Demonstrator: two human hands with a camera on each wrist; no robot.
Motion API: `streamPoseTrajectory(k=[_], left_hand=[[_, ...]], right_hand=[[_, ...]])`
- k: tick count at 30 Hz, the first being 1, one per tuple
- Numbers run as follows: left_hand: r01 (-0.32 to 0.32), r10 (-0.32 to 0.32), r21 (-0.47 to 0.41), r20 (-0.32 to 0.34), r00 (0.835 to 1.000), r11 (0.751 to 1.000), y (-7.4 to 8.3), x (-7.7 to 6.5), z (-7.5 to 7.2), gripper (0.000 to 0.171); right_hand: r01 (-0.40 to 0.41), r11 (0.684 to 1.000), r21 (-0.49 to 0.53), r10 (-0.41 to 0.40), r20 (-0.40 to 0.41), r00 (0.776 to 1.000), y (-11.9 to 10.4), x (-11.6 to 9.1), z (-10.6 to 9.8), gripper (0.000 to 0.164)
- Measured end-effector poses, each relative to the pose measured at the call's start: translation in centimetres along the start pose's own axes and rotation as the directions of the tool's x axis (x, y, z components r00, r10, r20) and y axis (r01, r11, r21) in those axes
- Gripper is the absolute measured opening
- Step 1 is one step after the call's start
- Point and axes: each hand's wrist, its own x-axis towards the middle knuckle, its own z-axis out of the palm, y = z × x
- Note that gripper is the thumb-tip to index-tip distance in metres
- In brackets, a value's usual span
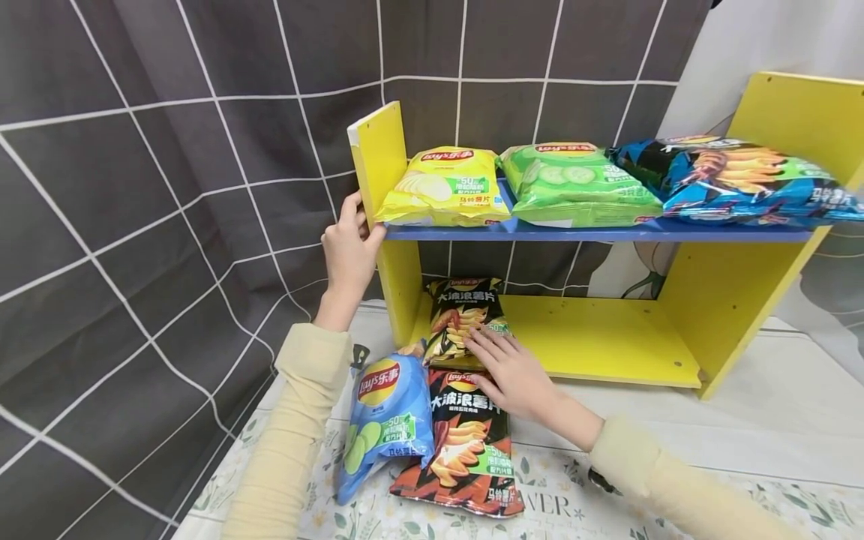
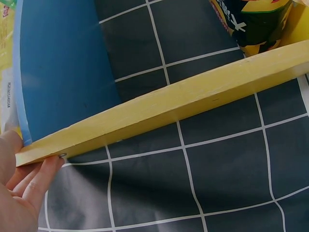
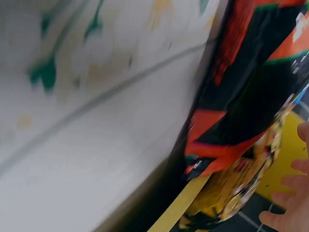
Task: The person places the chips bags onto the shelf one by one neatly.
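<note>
My left hand [image 1: 349,244] grips the yellow side panel [image 1: 380,161] of a small shelf, thumb on one face and fingers on the other, as the left wrist view also shows. With fairly straight fingers, my right hand [image 1: 516,373] touches the front of a black and yellow chip bag [image 1: 459,315] at the left end of the lower board. Just below it, a black and red chip bag [image 1: 466,450] lies against the shelf's front edge. A blue chip bag [image 1: 388,412] leans beside that one on its left.
The blue upper board [image 1: 607,234] bears a yellow chip bag [image 1: 445,184], a green chip bag [image 1: 574,184] and a black and blue chip bag [image 1: 736,180]. A dark checked curtain [image 1: 202,225] hangs behind. The table has a floral cloth [image 1: 715,480].
</note>
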Motion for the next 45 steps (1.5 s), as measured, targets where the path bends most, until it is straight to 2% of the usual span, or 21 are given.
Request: streamPoseTrajectory(k=[6, 12, 18, 20, 25, 33, 40, 45], left_hand=[[-0.006, 0.006, 0.002, -0.004, 1.0, 1.0, -0.2, 0.0, 0.0, 0.039], [-0.014, 0.014, 0.002, -0.006, 1.0, 1.0, -0.2, 0.0, 0.0, 0.039], [-0.017, 0.017, 0.0, -0.004, 1.0, 1.0, -0.2, -0.1, 0.0, 0.038], [-0.019, 0.019, 0.001, -0.005, 1.0, 1.0, -0.2, -0.1, 0.0, 0.038], [-0.016, 0.016, 0.004, -0.008, 1.0, 1.0, -0.2, 0.0, 0.0, 0.038], [-0.02, 0.02, 0.004, -0.004, 1.0, 1.0, -0.2, -0.1, 0.1, 0.039], [-0.025, 0.025, 0.001, -0.009, 1.0, 1.0, -0.2, 0.0, 0.0, 0.038], [-0.021, 0.021, -0.002, -0.001, 1.0, 1.0, -0.2, 0.0, 0.0, 0.039]], right_hand=[[0.042, 0.994, 0.098, -0.045, 0.024, 0.999, -2.5, -2.0, -1.4, 0.059], [0.101, 0.976, 0.192, -0.116, 0.069, 0.991, -4.8, -3.7, -2.4, 0.068], [0.258, 0.959, 0.117, -0.263, 0.03, 0.964, -6.8, -5.4, -2.4, 0.077], [0.282, 0.956, 0.075, -0.286, 0.048, 0.957, -7.3, -5.9, -2.4, 0.08], [0.266, 0.964, 0.034, -0.268, 0.11, 0.957, -7.7, -6.5, -2.4, 0.083], [0.258, 0.966, 0.023, -0.259, 0.079, 0.963, -7.5, -6.8, -2.2, 0.078], [0.248, 0.969, -0.023, -0.244, 0.099, 0.965, -7.9, -6.8, -2.0, 0.088], [0.257, 0.966, -0.028, -0.253, 0.107, 0.962, -8.0, -6.4, -2.7, 0.081]])
